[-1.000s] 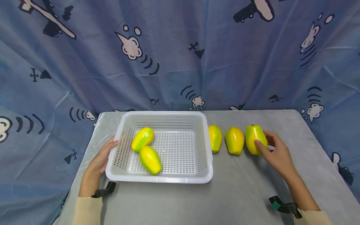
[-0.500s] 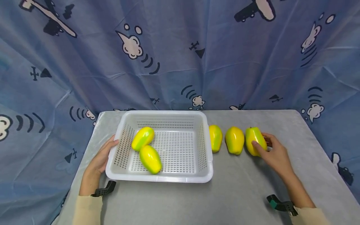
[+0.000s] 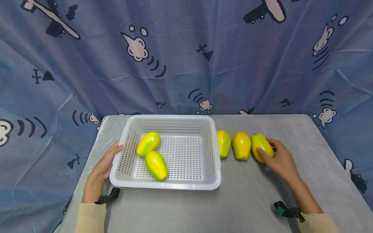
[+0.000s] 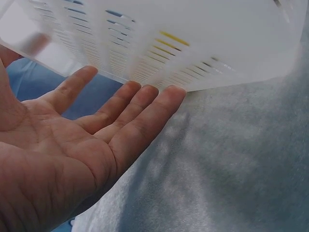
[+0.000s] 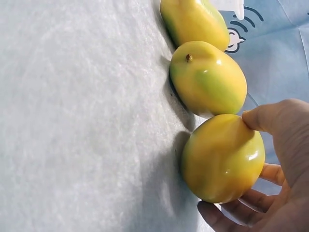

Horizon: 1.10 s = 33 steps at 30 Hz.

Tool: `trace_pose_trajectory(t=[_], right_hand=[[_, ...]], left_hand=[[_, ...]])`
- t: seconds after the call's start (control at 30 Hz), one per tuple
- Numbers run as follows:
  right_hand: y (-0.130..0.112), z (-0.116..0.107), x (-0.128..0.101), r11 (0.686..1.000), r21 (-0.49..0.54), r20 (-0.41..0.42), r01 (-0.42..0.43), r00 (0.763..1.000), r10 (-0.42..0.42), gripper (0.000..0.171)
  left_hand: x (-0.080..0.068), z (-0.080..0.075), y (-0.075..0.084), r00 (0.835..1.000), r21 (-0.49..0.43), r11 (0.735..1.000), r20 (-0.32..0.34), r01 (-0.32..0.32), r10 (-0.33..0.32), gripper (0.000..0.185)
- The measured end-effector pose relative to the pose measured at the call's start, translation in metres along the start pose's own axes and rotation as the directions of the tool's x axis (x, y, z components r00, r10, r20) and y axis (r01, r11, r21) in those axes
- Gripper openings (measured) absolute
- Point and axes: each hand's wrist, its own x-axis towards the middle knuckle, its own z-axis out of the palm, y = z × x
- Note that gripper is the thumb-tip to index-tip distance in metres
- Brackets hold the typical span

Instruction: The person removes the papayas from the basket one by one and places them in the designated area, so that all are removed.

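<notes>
On the right half of the grey table (image 3: 256, 200), our right hand (image 3: 281, 160) gripped the rightmost mango (image 3: 261, 147), thumb on its near side and fingers curled round its far and right sides; the right wrist view showed the fruit (image 5: 223, 157) resting on the cloth, enclosed between thumb and fingertips. Just left of it stood the middle mango (image 3: 241, 145), the two nearly touching, and left again a third mango (image 3: 223, 143) lay just beside the right wall of the white perforated basket (image 3: 214, 181). Within the basket, toward its left side, two further mangoes lay against each other, one farther (image 3: 148, 143) and one nearer (image 3: 156, 165). At the basket's left wall our left hand (image 3: 103, 165) lay with fingers straight and relaxed, their tips against the plastic; the left wrist view confirmed the flat palm (image 4: 72, 159) and extended fingers at the slotted wall (image 4: 159, 38). Behind the table hung a blue curtain (image 3: 186, 55) printed with cartoon aeroplanes and clouds.
</notes>
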Motion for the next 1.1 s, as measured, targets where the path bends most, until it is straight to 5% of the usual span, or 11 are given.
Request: trace_pose_trajectory(t=[1.1], right_hand=[[-0.0058,0.0006,-0.0011,0.999,-0.040,0.021,0.014,1.000,-0.013,0.081]], left_hand=[[-0.0008,0.0032,0.0004,1.000,0.026,1.000,-0.019,-0.003,0.004,0.070]])
